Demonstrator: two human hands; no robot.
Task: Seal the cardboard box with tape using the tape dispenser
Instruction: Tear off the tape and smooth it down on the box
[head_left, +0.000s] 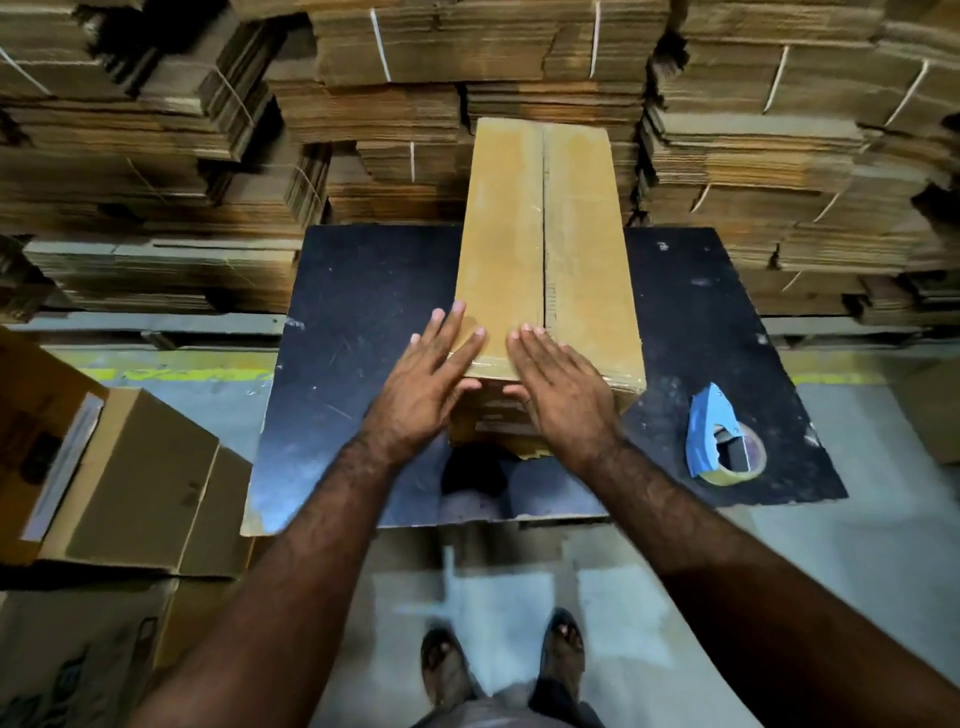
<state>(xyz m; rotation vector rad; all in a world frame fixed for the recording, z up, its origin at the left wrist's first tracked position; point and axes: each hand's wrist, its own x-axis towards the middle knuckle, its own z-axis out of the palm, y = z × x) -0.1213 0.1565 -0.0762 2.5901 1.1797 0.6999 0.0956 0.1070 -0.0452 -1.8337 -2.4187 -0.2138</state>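
Where the floor runs along the left edge, an open cardboard carton (130, 478) lies beside the dark table (363, 291), its flaps spread. Behind everything, bundles of flattened cardboard (156, 156) tied with white string are stacked in tall piles across the whole back of the scene. On the table, the left hand (423, 382) lies flat on the near left corner of the cardboard box (545, 249), fingers straight and spread, gripping nothing, with the thumb turned down over the near edge. The box is a long, narrow one standing lengthwise away from the person in the middle of the table, its two top flaps closed and meeting in a seam down the centre; glossy clear tape (483, 358) shows across its near end, under and between the hands. Just to the right, the right hand (563, 387) presses the same near edge, fingers straight and held together, also holding nothing, its thumb pointing toward the left thumb along the front face. Farther right, apart from the box and untouched, the blue tape dispenser (719, 434) rests on the table with its roll of tape loaded. At the bottom centre, two feet in sandals (447, 670) stand on the pale floor.
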